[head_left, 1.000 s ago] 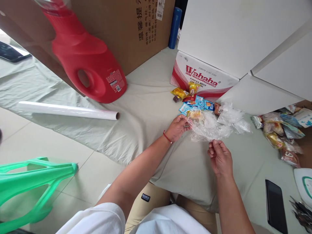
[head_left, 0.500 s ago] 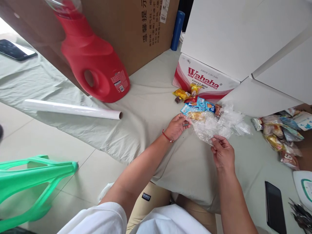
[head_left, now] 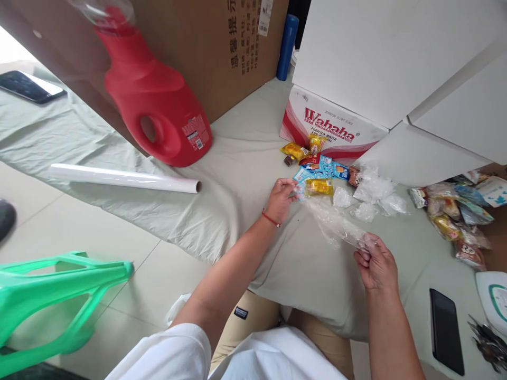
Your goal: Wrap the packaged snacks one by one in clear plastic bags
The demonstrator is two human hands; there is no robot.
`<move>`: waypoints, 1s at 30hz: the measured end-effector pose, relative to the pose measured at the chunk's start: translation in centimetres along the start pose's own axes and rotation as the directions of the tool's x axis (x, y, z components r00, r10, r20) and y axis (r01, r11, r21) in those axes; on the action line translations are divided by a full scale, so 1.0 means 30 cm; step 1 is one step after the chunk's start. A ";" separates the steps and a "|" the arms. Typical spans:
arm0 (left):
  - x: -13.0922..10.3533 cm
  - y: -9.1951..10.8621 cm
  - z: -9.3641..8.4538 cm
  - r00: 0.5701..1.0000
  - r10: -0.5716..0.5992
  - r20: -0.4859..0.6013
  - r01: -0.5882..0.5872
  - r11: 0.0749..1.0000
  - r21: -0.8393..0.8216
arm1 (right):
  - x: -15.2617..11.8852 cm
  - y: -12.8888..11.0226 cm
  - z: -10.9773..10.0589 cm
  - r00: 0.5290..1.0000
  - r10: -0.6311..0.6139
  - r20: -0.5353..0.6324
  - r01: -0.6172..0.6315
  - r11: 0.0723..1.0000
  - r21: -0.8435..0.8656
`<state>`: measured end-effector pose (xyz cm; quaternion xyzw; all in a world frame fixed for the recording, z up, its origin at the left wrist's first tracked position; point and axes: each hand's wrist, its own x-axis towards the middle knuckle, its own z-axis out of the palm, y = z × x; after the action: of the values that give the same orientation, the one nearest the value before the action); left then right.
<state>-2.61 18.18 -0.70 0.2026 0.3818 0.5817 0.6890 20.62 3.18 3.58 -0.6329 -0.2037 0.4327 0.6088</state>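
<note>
A clear plastic bag (head_left: 332, 220) is stretched between my two hands above the cloth-covered table. My left hand (head_left: 280, 199), with a red string on the wrist, pinches its far left end. At the lower right end, my right hand (head_left: 376, 259) grips the plastic with closed fingers. Just beyond the bag lies a yellow snack packet (head_left: 319, 187), with blue packets (head_left: 325, 167) and more yellow packets (head_left: 295, 151) behind it. Crumpled clear wrappers (head_left: 372, 186) sit to the right of them.
A Wahaha carton (head_left: 328, 124) stands behind the packets. A red jug (head_left: 162, 111) and a white roll (head_left: 127, 178) are at the left. Bagged snacks (head_left: 455, 216), a black phone (head_left: 447, 331) and a green stool (head_left: 63, 295) are around.
My right hand has moved right and toward me, drawing the bag out long and off the yellow packet and crumpled wrappers. My left hand has shifted slightly left.
</note>
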 end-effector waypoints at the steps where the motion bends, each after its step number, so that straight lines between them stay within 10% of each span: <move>1: -0.016 0.016 0.002 0.992 0.118 -0.036 -0.114 0.988 0.100 | -0.006 -0.003 0.003 1.000 0.023 0.007 -0.023 1.000 0.002; 5: -0.132 0.117 0.000 0.836 0.468 0.285 -0.548 0.715 0.435 | -0.015 -0.017 0.016 0.999 0.043 -0.003 -0.043 0.999 0.018; 10: -0.318 0.115 -0.029 0.586 0.194 0.787 -0.755 0.484 0.442 | -0.015 -0.019 0.020 0.999 0.045 0.009 -0.045 0.998 0.031; 14: -0.404 -0.036 -0.048 0.622 0.158 0.767 -0.776 0.257 0.576 | -0.027 -0.009 0.011 0.998 0.049 0.028 -0.050 0.998 0.029; 17: -0.416 -0.102 -0.046 0.673 0.150 0.724 -0.734 0.252 0.631 | -0.035 -0.008 -0.010 0.998 0.058 0.037 -0.059 0.998 0.024; 25: -0.354 0.029 -0.164 0.719 0.091 0.689 -0.670 0.356 0.652 | -0.015 -0.003 -0.213 0.996 0.084 0.035 -0.077 0.982 -0.174; 30: -0.370 0.045 -0.247 0.678 0.005 0.735 -0.697 0.323 0.640 | 0.051 -0.085 -0.375 0.939 0.260 0.223 -0.063 0.771 -0.634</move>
<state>-9.47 6.68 -1.14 0.7967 0.3224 0.3269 0.3930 31.10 -1.85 4.23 -0.7395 -0.3677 0.4835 0.2901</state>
